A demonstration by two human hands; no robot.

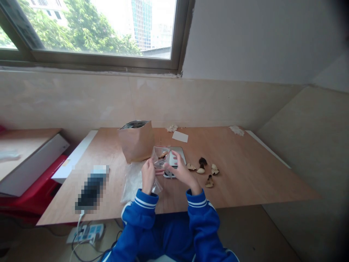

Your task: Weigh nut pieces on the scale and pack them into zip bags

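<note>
My left hand (148,174) is closed on the side of a small clear zip bag (159,154), which has a red line along its top edge. At the bag's right side is my right hand (182,171), its thumb and fingers apart; whether it touches the plastic I cannot tell. Behind both hands lies a silver kitchen scale (180,153), partly covered by the bag and fingers. Several dried mushroom pieces (209,182) are scattered to the right of the scale. A larger clear plastic bag (131,185) lies flat beneath my left hand.
An opened brown paper pouch (137,142) stands behind my left hand. A white card (180,136) and crumpled tissue (172,128) lie near the wall. On the left is a blurred phone (92,189) with a cable. A power strip (87,233) sits below the table edge.
</note>
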